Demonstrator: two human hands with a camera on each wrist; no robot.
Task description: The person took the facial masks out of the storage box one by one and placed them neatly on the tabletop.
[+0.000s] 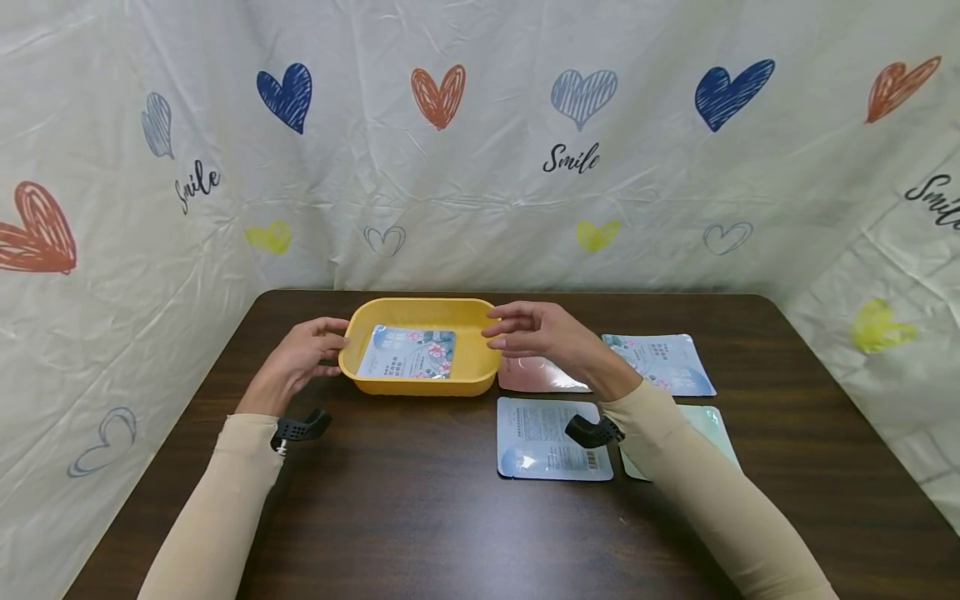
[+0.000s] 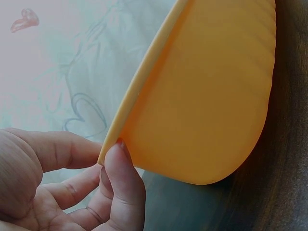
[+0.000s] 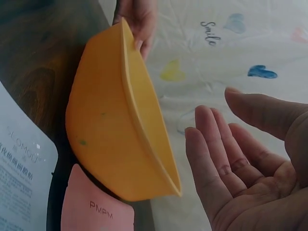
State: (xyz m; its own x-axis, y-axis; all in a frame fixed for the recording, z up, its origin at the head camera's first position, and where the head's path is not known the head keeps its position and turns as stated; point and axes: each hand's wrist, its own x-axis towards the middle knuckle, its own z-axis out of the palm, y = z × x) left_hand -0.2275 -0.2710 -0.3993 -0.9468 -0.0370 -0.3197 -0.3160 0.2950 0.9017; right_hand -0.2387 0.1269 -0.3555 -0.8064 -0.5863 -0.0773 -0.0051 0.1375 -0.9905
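A yellow plastic basin [image 1: 476, 358] stands toward the back of the table. Inside it lies a blue floral sheet-mask packet [image 1: 408, 354]. My left hand [image 1: 303, 358] pinches the rim at the basin's left end; in the left wrist view thumb [image 2: 125, 187] and forefinger meet at the edge. Over by the right end, my right hand [image 1: 540, 333] has its fingers extended and holds nothing; the right wrist view shows these fingers [image 3: 207, 168] apart from the rim. Beneath that hand lies a pink packet [image 1: 536, 377], partly covered by it.
Right of the basin are another blue floral packet [image 1: 675, 358], a pale blue packet [image 1: 543, 442] with printed text and a mint-green packet [image 1: 708, 425] partly under the right forearm. A white cloth with hearts [image 1: 480, 183] hangs behind the dark wooden table [image 1: 390, 500].
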